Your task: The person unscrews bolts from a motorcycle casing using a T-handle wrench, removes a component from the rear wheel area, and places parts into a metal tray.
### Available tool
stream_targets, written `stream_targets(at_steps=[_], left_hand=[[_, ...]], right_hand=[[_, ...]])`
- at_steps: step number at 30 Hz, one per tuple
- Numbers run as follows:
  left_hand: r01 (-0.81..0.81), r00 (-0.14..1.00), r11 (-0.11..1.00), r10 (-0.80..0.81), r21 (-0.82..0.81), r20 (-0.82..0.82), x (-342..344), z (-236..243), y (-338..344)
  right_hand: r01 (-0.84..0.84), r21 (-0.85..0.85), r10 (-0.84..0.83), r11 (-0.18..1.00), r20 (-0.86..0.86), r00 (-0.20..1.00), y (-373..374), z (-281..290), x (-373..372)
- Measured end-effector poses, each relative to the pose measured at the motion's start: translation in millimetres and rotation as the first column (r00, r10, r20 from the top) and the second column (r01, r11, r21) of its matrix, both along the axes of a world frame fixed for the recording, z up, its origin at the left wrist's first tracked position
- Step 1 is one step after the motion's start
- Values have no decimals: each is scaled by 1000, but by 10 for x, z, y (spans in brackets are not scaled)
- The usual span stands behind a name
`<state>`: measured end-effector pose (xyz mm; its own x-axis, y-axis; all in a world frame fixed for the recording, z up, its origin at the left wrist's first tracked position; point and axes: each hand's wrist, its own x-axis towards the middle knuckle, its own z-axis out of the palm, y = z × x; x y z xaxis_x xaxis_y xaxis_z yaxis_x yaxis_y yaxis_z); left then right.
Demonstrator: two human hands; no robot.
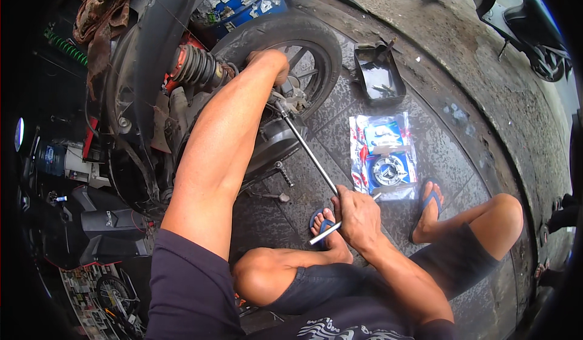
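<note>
On the dark tiled floor point(443, 146), beside a motorbike with its rear wheel point(333, 54) exposed, a person works with two bare hands. The left arm stretches up across the bike, and the left hand point(268, 62) is at the wheel, near the hub point(294, 90). Its fingers are mostly out of sight behind the wrist, so I cannot tell whether they are spread or pinching something. The right hand point(359, 220) is closed around a long T-handle wrench point(311, 153), fingers wrapped over the place where the shaft meets the crossbar. The wrench slants up and to the left from this hand, and its far end reaches the metal parts just below the hub; whether it sits on a bolt is too small to tell.

To the left of the wheel stands a dirty coil spring point(203, 68), and below the hub a kick pedal point(283, 174) sticks out over the floor. To the right of the wrench, a clear plastic packet point(362, 182) lies flat, with a blue card and a round metal part inside. Beyond it is a black tray point(388, 99) holding liquid and a few small things. The person's feet, in blue sandals point(432, 200), rest on either side of the packet's near end. A blue drum point(258, 6) stands behind the wheel, a brown rag point(108, 12) hangs at upper left, and another motorbike point(525, 21) is parked at upper right.
</note>
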<state>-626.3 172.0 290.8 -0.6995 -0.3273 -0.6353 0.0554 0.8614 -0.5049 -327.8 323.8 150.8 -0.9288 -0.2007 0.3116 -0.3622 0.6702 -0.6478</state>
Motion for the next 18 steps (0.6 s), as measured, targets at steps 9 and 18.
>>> stream_targets(at_steps=[9,18], left_hand=[[115,993,992,-115,-50,9,-207,-222,-139],[119,993,990,-117,-69,30,-177,-190,-132]], right_hand=[[-97,446,145,890,-74,987,-9,162,-39],[-145,329,170,933,-48,984,168,153,-222]])
